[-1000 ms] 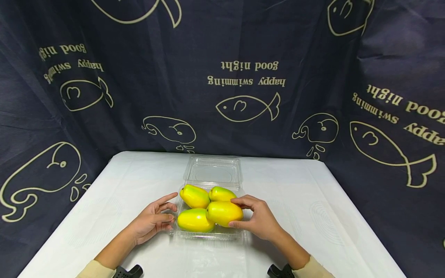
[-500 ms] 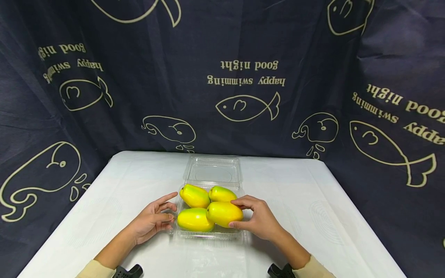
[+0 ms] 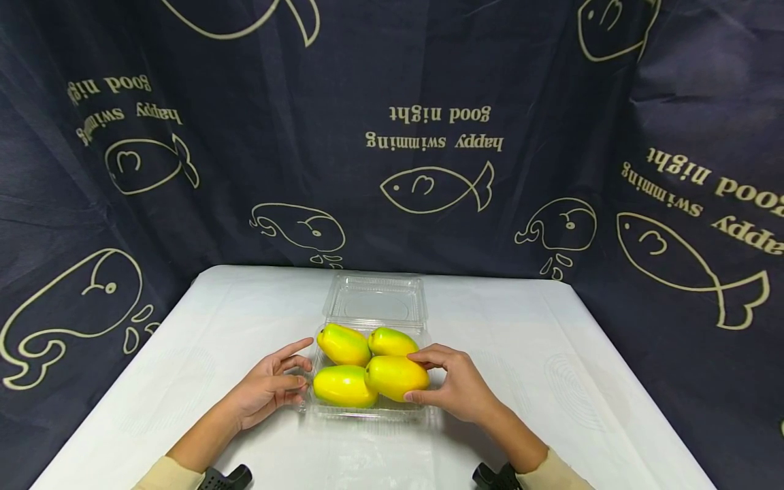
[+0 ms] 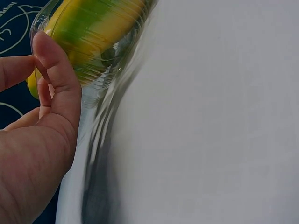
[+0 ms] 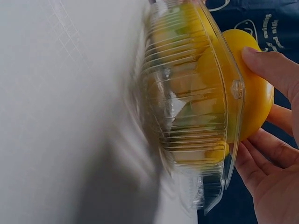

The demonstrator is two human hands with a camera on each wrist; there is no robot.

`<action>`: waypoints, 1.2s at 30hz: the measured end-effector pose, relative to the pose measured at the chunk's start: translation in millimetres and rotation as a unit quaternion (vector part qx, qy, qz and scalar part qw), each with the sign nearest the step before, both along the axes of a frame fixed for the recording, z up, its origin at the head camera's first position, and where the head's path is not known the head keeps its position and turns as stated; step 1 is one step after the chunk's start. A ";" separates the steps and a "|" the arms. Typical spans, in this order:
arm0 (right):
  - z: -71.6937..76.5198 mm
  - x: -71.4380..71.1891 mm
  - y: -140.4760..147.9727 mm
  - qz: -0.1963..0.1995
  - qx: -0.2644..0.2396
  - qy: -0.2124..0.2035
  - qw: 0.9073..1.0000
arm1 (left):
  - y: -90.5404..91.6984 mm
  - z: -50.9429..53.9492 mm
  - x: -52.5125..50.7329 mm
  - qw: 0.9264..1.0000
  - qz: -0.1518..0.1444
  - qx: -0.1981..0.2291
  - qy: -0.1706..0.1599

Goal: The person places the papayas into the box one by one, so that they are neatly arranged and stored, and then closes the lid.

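A clear plastic clamshell container (image 3: 398, 412) stands with its lid (image 3: 375, 305) folded back. Several yellow-green mangoes are in it: one at the back left (image 3: 344, 345), a second at the back right (image 3: 392, 342) and a third at the front left (image 3: 345, 386). The front right mango (image 3: 397, 378) sits higher than its neighbours and overlaps them. My right hand (image 3: 456, 384) grips its right end between thumb and fingers, partly above the rim in the right wrist view. At the container's left side, my left hand (image 3: 269, 393) pinches the rim with thumb and finger.
The container rests on a white-covered table (image 3: 520, 320). A dark blue curtain (image 3: 306, 136) printed with fish and whales rises behind and at both sides. Black wrist devices sit below both hands, next to beige sleeves (image 3: 171, 474).
The front right mango has shifted very slightly right and toward me, with my right hand still on it. My left hand stays in place.
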State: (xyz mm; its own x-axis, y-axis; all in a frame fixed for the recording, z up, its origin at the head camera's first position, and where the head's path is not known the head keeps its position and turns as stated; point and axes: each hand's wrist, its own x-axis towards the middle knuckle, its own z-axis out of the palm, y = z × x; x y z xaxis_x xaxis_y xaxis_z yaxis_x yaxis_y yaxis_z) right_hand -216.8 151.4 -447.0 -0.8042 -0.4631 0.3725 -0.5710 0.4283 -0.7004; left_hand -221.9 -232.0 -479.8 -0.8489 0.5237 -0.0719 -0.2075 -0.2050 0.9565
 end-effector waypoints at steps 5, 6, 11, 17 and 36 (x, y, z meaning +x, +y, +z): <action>1.2 -0.2 0.0 -0.001 0.008 -0.002 1.000 | 0.4 0.5 0.1 1.000 0.000 0.002 0.001; 1.4 -0.1 -0.1 -0.002 0.010 -0.003 1.000 | 0.4 0.7 0.1 1.000 0.000 0.002 0.002; 2.2 0.4 0.1 -0.004 0.020 -0.002 1.000 | 0.9 1.2 0.5 1.000 0.003 -0.003 0.003; 3.3 0.5 -0.4 -0.002 0.026 -0.004 1.000 | 1.0 1.2 0.4 1.000 0.002 -0.001 0.005; 9.7 -1.1 -0.7 0.029 0.095 0.036 0.994 | 1.1 1.9 0.6 1.000 0.005 -0.008 0.000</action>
